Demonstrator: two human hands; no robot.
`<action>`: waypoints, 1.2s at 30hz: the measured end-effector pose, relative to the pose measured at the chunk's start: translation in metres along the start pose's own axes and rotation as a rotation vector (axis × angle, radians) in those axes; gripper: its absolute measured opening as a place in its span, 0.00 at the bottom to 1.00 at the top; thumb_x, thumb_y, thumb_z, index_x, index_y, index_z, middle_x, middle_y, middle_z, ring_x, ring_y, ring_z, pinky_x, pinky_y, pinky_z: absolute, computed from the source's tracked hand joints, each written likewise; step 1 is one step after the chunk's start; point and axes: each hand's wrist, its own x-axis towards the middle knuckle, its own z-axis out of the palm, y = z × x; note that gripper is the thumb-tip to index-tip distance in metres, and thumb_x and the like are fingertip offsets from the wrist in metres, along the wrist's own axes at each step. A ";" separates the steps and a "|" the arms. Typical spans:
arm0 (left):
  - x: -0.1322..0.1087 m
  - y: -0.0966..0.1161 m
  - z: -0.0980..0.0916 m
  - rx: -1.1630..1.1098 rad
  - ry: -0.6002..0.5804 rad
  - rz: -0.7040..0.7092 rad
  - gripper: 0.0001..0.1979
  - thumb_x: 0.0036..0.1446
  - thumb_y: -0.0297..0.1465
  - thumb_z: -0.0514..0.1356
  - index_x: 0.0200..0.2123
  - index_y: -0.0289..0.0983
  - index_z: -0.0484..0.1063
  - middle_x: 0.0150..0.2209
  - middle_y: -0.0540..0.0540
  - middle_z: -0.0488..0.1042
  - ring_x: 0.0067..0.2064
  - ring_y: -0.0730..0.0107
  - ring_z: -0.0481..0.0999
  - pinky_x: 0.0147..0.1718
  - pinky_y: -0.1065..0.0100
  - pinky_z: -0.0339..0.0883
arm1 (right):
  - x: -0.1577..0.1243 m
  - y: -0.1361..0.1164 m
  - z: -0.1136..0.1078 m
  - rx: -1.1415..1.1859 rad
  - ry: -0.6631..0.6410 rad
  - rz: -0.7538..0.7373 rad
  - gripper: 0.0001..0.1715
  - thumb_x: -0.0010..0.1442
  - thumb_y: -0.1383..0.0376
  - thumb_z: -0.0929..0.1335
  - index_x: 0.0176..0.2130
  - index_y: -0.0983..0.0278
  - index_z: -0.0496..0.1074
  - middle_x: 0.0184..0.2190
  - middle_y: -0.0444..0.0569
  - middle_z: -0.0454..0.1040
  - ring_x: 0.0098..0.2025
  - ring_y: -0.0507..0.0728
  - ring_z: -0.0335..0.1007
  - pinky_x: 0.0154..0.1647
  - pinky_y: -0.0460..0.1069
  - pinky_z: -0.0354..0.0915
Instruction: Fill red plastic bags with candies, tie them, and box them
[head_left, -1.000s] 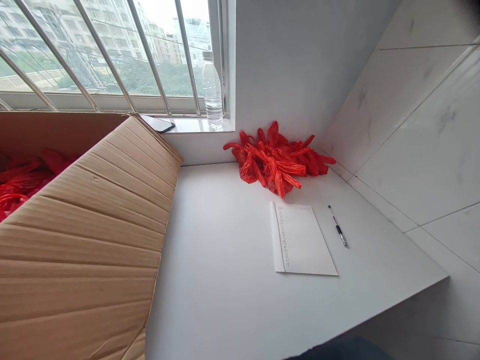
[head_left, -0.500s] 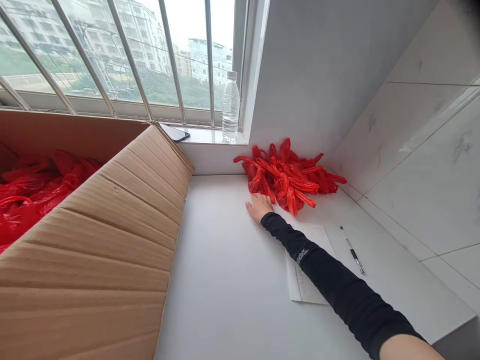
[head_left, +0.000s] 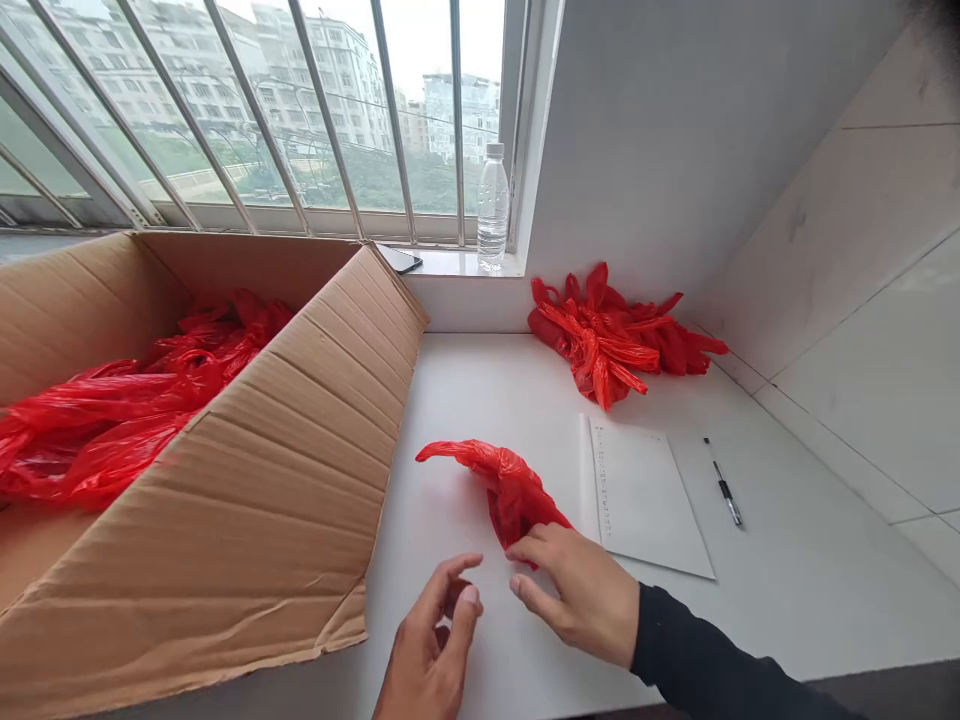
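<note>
My right hand (head_left: 576, 590), in a black sleeve, grips one knotted red plastic bag (head_left: 504, 480) low over the white counter (head_left: 480, 400). Its fingers pinch the bag's near end. My left hand (head_left: 429, 650) comes up from the bottom edge just left of it, fingers curled and apart, holding nothing and close to the bag. A heap of red bags (head_left: 616, 335) lies in the back corner under the window. A large open cardboard box (head_left: 285, 450) on the left holds more red bags (head_left: 127, 400).
A white notepad (head_left: 645, 495) and a black pen (head_left: 724, 493) lie right of the held bag. A clear water bottle (head_left: 493, 207) and a dark phone (head_left: 397, 259) sit on the window sill. Tiled wall bounds the right.
My right hand has pulled one red bag from the corner heap toward me. My left hand has come into view. The camera has turned left, showing more of the box's inside.
</note>
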 end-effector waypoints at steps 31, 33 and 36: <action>-0.003 0.042 0.018 0.336 0.142 0.422 0.10 0.66 0.36 0.61 0.50 0.44 0.73 0.45 0.46 0.78 0.47 0.58 0.75 0.46 0.58 0.67 | -0.040 0.004 -0.003 0.317 0.448 0.071 0.10 0.69 0.56 0.64 0.38 0.57 0.70 0.41 0.50 0.73 0.41 0.60 0.68 0.32 0.53 0.63; -0.004 0.044 0.020 0.331 0.138 0.435 0.03 0.66 0.35 0.60 0.39 0.44 0.74 0.39 0.48 0.78 0.44 0.60 0.75 0.44 0.60 0.67 | -0.041 0.002 -0.004 0.330 0.434 0.059 0.10 0.70 0.57 0.63 0.37 0.57 0.69 0.39 0.49 0.73 0.40 0.59 0.67 0.32 0.53 0.63; -0.004 0.040 0.014 0.308 0.194 0.427 0.07 0.68 0.34 0.59 0.35 0.43 0.73 0.36 0.49 0.77 0.42 0.61 0.75 0.43 0.61 0.66 | -0.045 0.007 -0.007 0.356 0.463 0.111 0.13 0.70 0.54 0.63 0.36 0.57 0.69 0.36 0.47 0.72 0.37 0.59 0.66 0.34 0.54 0.63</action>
